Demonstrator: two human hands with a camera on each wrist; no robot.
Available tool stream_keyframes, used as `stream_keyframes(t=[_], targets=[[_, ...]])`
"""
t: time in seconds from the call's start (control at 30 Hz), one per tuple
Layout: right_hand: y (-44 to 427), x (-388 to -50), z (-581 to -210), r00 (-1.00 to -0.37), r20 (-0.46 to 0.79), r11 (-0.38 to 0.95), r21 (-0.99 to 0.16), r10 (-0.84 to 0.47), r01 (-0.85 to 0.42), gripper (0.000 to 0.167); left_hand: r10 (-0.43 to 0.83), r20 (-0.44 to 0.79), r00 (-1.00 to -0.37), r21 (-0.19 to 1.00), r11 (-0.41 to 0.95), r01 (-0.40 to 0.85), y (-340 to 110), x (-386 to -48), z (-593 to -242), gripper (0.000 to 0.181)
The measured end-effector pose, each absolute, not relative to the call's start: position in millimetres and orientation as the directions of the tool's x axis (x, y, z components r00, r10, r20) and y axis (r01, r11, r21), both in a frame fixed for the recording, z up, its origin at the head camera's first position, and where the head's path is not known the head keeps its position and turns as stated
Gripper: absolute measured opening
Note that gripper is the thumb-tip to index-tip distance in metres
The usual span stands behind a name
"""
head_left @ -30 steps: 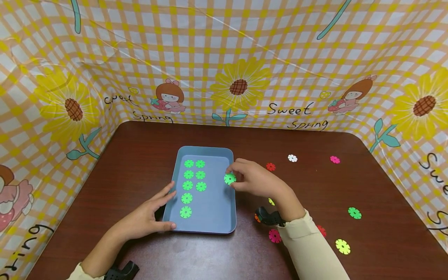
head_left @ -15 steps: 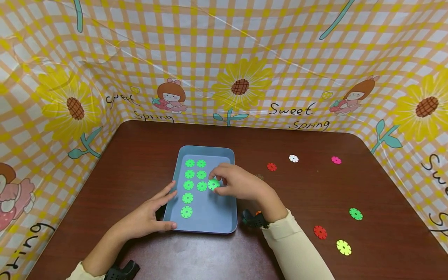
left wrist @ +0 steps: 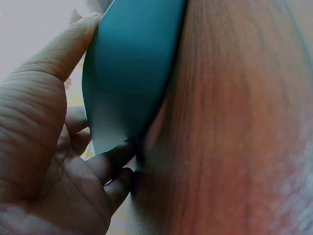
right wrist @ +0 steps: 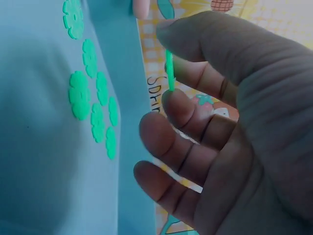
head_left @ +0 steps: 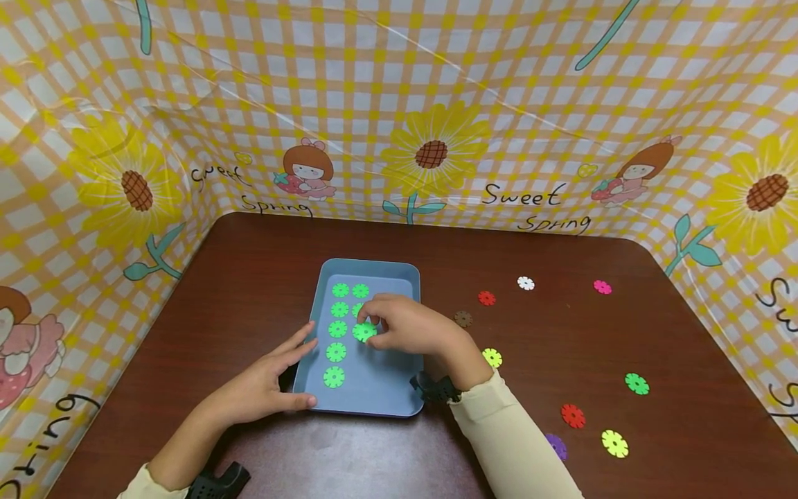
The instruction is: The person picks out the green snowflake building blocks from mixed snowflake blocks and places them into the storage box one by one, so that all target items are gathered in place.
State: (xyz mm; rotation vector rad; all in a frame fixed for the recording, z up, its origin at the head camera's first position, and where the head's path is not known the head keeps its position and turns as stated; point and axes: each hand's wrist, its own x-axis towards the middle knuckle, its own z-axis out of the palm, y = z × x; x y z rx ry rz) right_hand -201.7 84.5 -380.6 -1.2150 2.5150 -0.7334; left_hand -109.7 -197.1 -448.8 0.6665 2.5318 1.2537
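Observation:
In the head view, a blue-grey tray (head_left: 380,388) holds green notched plastic discs in two columns; the left column (head_left: 336,352) is in full view. My right hand (head_left: 402,326) is over the tray, pinching one green notched disc (head_left: 364,333) between thumb and fingers. That disc appears edge-on in the right wrist view, apart from the tray floor. Part of the second column is hidden behind the hand and held disc. My left hand (head_left: 264,388) touches the tray's left side with spread fingers, its thumb near the front left corner. In the left wrist view, fingertips rest against the outer wall (left wrist: 127,73).
Loose notched discs lie on the brown table right of the tray: a white one (head_left: 526,283), a brown one (head_left: 463,319), a purple one (head_left: 557,447), a green one (head_left: 636,383), and several others. A checked cloth (head_left: 430,62) surrounds the table's back and sides.
My right hand has moved left from the tray's right rim to above the second column, carrying the green notched disc. My left hand keeps its place on the tray.

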Motion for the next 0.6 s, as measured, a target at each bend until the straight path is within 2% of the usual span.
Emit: stream_keyframes(t=[0.23,0.6], targets=[[73.3,-206.4,-390.8,-0.613,-0.018,0.529,-0.526,-0.79,-0.666,0.021,0.498,-0.015,-0.867,0.803,0.522,0.286,-197.6,-109.3,-449.0,0.096],[64.1,-205.5,-402.8,-0.624,-0.112,0.581,-0.52,-0.773,-0.626,0.022,0.503,-0.015,-0.864,0.803,0.521,0.289,-197.8,-109.8,-447.9,0.097]])
